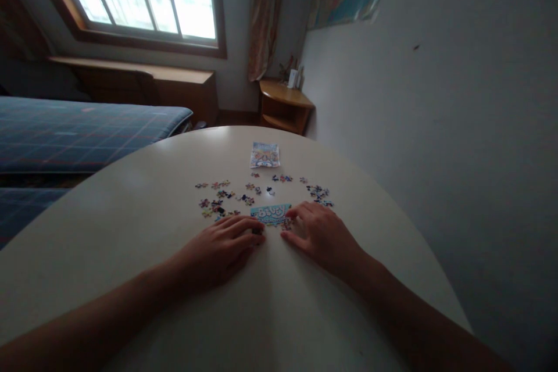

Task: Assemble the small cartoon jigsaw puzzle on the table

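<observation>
A partly joined jigsaw strip (270, 214), light blue with large white lettering, lies flat on the white table just beyond my fingertips. At its near left corner my left hand (231, 244) is closed, thumb and fingers on a dark puzzle piece (258, 231) that they partly cover. My right hand (320, 232) rests at the strip's right end. Its thumb and index finger are bent around a small multicoloured puzzle piece (286, 224) at the strip's lower edge. Loose puzzle pieces (213, 207) lie to the left, and another cluster of pieces (318, 191) lies to the right.
A colourful printed packet (265, 155) lies beyond the pieces on the round table (165, 168). Left of the table is a bed with a blue plaid mattress (87, 133). A wooden corner cabinet (285, 96) stands behind, and a wall runs along the right.
</observation>
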The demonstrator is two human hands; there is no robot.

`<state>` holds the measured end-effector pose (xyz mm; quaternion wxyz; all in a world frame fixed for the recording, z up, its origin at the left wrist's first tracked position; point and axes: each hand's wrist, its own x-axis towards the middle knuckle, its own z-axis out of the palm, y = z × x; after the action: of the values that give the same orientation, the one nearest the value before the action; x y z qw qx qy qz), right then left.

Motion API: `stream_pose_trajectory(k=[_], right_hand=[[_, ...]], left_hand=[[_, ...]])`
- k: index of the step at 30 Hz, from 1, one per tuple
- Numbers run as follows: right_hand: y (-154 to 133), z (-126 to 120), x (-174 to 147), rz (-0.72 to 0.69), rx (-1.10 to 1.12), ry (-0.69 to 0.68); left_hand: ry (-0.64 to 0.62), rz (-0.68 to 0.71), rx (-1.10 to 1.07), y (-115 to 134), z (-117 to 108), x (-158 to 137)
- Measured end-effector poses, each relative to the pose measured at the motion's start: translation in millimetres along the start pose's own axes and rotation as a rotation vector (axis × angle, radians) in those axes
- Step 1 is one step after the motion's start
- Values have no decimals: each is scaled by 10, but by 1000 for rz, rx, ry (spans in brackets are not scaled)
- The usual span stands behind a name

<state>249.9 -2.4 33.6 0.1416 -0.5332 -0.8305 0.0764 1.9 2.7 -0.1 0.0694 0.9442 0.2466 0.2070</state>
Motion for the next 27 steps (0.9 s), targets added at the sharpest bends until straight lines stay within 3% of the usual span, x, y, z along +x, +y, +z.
stream_pose_trajectory(k=[8,20,27], right_hand=[[10,-8,24,-46,-78,3],[-8,-74,26,-112,-253,111],[-168,-168,-105,-275,-323,-49]], left_hand=[[0,-7,-1,5,0,-9],[0,-27,-23,-1,12,-13],[2,-24,-5,9,8,-5]])
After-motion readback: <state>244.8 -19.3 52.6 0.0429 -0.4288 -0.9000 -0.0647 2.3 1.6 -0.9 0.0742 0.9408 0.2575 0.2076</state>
